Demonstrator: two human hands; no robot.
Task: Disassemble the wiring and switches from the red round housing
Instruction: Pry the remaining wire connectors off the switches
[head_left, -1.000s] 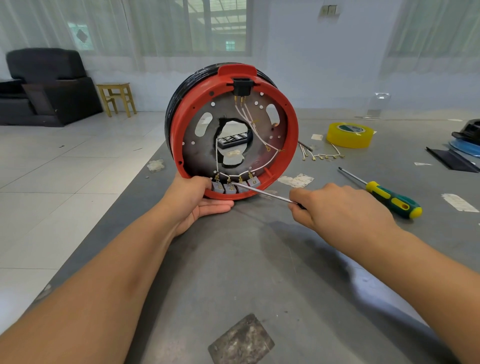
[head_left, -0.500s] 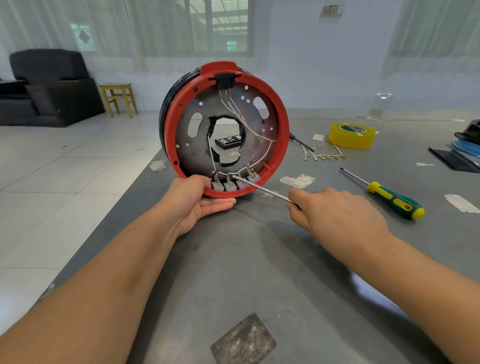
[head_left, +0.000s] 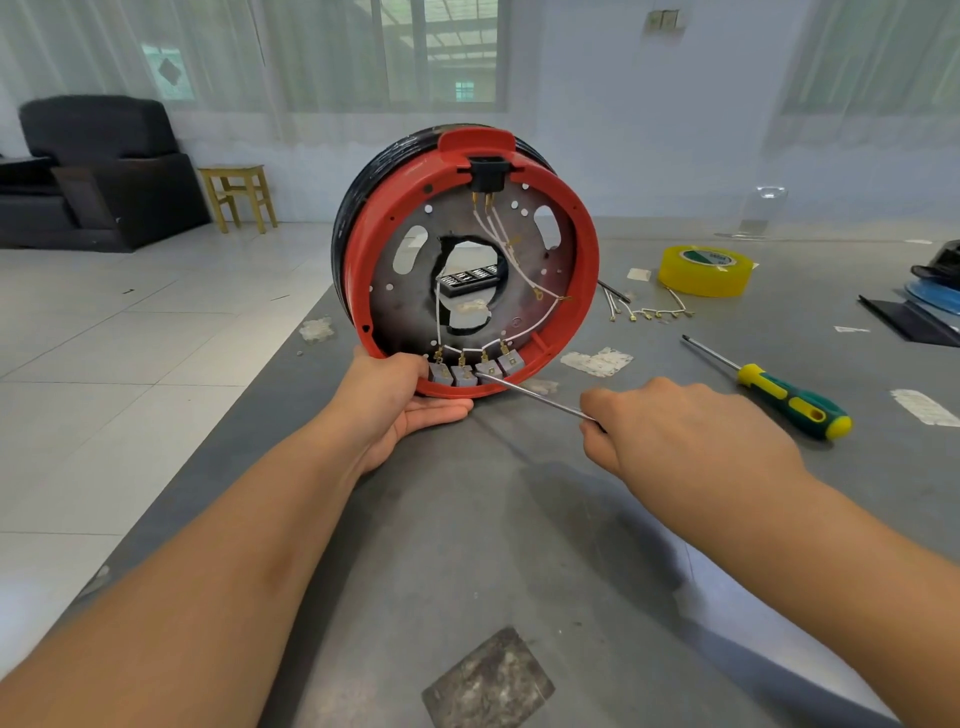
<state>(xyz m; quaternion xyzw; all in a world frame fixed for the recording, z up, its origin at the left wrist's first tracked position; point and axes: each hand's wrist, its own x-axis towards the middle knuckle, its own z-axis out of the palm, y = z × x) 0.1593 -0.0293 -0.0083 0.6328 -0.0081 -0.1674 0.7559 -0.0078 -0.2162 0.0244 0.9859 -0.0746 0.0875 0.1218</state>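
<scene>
The red round housing (head_left: 584, 270), a glossy plastic ring around a dull grey metal disc pierced by a ragged central hole and small round and oval holes, is stood on edge on the matt grey worktop (head_left: 467, 545), with a black coil wound behind its rim. It is steadied at its lower left by the left hand (head_left: 400, 402), whose thumb is laid over the rim while the fingers are stretched flat beneath it. Along the bottom inner edge four small grey block-shaped switches (head_left: 470, 370) are seated side by side, each topped by a brass terminal and linked by thin white wiring (head_left: 511, 244) that is led up to a black socket (head_left: 488, 174) under the red top tab. A slim steel tool shaft (head_left: 535, 396) is gripped in the curled fingers of the right hand (head_left: 691, 431), and its tip is set against the second and third switches. A screwdriver (head_left: 779, 396) with a yellow-and-green handle is laid to the right, a roll of translucent yellow tape (head_left: 706, 271) farther back, and loose wires with brass ends (head_left: 649, 310) are scattered between.
</scene>
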